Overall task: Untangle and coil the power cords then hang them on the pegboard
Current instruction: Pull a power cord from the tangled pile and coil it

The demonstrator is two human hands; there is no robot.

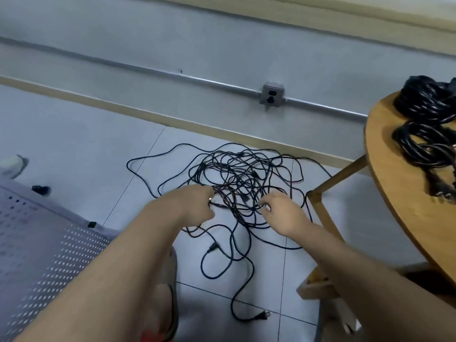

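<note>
A tangle of thin black power cords [237,176] lies on the tiled floor near the wall. Loose loops trail toward me, one ending in a plug [261,315], another in a connector [212,248]. My left hand [195,204] reaches into the left side of the tangle, its fingers curled and pinching strands. My right hand [281,211] is at the tangle's lower right, fingers curled around cords. Several coiled black cords [424,119] lie on the round wooden table [394,193] at the right. The grey perforated pegboard [42,248] lies flat at the lower left.
A wall outlet box [272,95] sits on a metal conduit along the grey wall. The table's wooden legs [320,206] stand just right of the tangle. My foot in a sandal [165,299] is beside the pegboard. A shoe [13,165] shows at far left.
</note>
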